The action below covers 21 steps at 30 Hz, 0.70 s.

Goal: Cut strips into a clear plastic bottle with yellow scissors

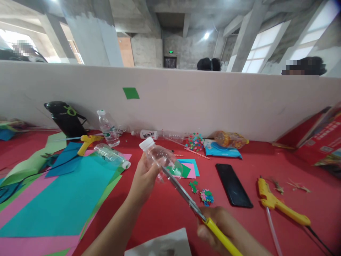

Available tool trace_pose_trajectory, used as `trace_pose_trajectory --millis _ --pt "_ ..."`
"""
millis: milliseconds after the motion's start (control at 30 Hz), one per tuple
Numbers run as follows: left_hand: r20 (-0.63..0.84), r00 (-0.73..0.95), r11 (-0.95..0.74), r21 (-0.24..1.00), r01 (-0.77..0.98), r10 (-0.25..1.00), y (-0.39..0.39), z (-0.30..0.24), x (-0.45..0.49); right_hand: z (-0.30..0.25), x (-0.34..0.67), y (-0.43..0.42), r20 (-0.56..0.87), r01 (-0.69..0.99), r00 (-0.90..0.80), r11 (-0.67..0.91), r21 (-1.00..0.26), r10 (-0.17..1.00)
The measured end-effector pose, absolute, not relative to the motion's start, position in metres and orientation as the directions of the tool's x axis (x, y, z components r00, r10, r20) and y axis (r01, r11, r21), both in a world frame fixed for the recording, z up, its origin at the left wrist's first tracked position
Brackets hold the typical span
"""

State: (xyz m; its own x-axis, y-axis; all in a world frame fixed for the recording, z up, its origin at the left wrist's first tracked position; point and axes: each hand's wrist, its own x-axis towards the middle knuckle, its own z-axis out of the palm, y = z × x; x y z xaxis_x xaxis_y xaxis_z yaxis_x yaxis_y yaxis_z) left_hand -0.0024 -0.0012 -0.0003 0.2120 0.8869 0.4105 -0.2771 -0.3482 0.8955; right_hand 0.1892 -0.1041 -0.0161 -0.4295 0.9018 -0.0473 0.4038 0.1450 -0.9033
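Note:
My left hand [144, 179] is wrapped round a clear plastic bottle [162, 158] with a white cap, held tilted above the red table. My right hand [221, 227] grips yellow-handled scissors [186, 197]. The blades reach up and left to the bottle's lower side and touch it. Below the bottle lie small green and pink paper pieces [188, 170] and a little heap of coloured cut-outs [206, 196].
Sheets of teal, pink and green paper [66, 199] cover the left. Other bottles [108, 129] lie near the white partition [186, 103]. A black phone [233, 185] and a yellow glue gun [279, 204] lie right. Red boxes [319, 138] stand far right. People's heads show behind the partition.

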Motion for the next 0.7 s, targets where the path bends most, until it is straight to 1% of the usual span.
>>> trace_pose_trajectory --millis 167,300,500,567,700 --pt "0.424 0.214 -0.376 0.898 -0.23 0.88 -0.002 0.003 -0.001 -0.012 0.191 -0.105 -0.103 0.411 -0.413 0.084 -0.908 0.905" --pt "0.398 0.2 -0.362 0.912 -0.194 0.895 -0.006 0.005 0.003 -0.025 0.195 -0.105 -0.044 0.37 -0.426 0.13 -0.92 0.904" --pt "0.422 0.216 -0.4 0.906 -0.141 0.881 -0.006 0.005 0.002 -0.027 0.195 -0.104 -0.084 0.42 -0.412 0.107 -0.901 0.907" --pt "0.415 0.206 -0.398 0.909 -0.121 0.886 -0.005 0.005 0.0 -0.025 0.195 -0.104 -0.073 0.427 -0.417 0.125 -0.895 0.906" --pt "0.394 0.192 -0.385 0.919 -0.08 0.899 -0.006 0.005 0.001 -0.024 0.196 -0.104 -0.097 0.456 -0.4 0.106 -0.884 0.911"
